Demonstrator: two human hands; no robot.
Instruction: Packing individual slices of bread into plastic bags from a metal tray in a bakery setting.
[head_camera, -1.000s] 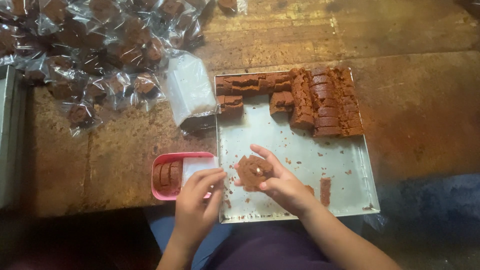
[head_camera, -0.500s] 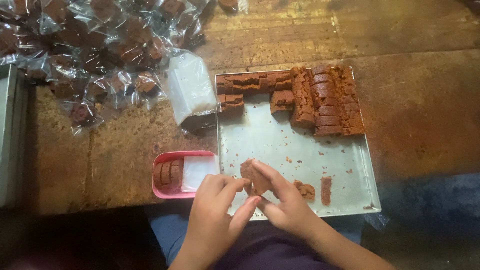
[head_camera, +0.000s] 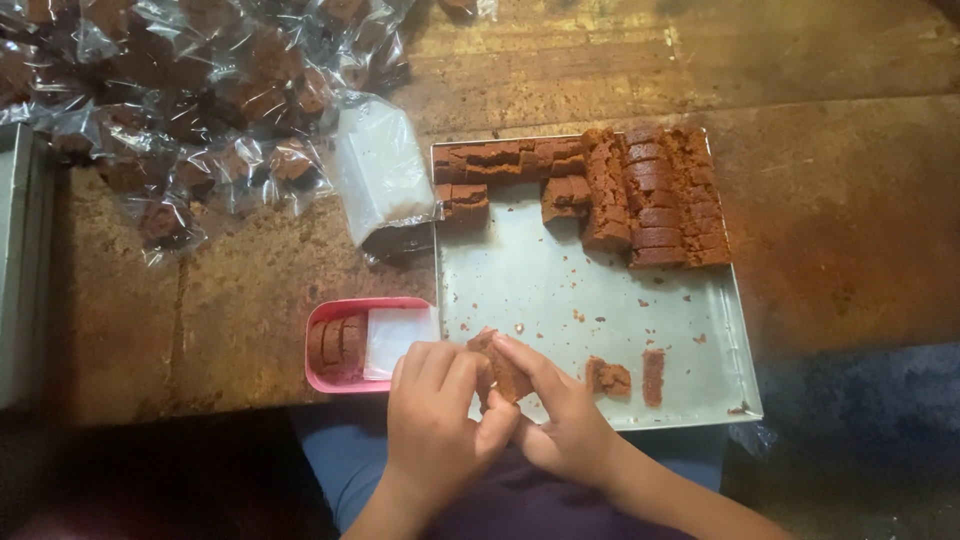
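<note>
My left hand (head_camera: 435, 415) and my right hand (head_camera: 560, 415) meet at the near edge of a metal tray (head_camera: 560, 290), both pinching one brown cake piece (head_camera: 500, 368) between the fingertips. Rows of brown cake slices (head_camera: 650, 195) fill the tray's far side. Two small cake pieces (head_camera: 625, 376) lie on the tray just right of my right hand. A pink tub (head_camera: 355, 343) with cake slices and a clear bag inside sits left of the tray, beside my left hand.
A stack of clear plastic bags (head_camera: 382, 172) lies at the tray's far left corner. Several wrapped cake pieces (head_camera: 190, 110) are piled at the back left of the worn wooden table (head_camera: 840, 220). A grey box edge (head_camera: 20, 270) stands at far left.
My left hand has come from the pink tub over to my right hand. Both hands now grip the cake piece, lifted off the tray toward me.
</note>
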